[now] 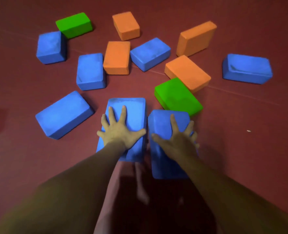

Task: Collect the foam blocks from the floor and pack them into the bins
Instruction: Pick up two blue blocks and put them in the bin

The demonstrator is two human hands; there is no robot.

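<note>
dark red floor (241,149) spreads all around, with blue, orange and green foam blocks (118,56) lying on it and no bin in sight. the two nearest blue ones lie side by side, nearly touching. the left hand (121,130) is open, fingers spread flat on top of the left blue block (134,112). the right hand (178,137) lies spread on the right blue block (162,122), outer fingers over its right side; i cannot tell if they curl round it. to lift both well, i think each hand should reach wide, squeeze the sides gently because foam squashes, and keep clear of the green block (177,97) just beside.
</note>
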